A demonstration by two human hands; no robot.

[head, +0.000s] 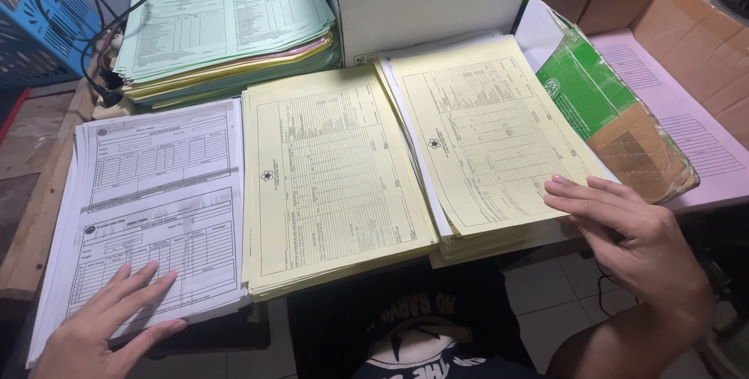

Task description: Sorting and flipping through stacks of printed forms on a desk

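Left hand flat, fingers spread, palm down on lower corner of white stack, gripping nothing. Green stack behind it, against black cables and blue crate. Yellow stack in the middle, just beside the white one, untouched. Second yellow stack further right, slightly skewed. Right hand open and loose, fingertips resting on that stack's lower right edge. Green packet lying in cardboard box at far right.

My wooden table carries a white stack, two yellow stacks and a green stack at upper left.
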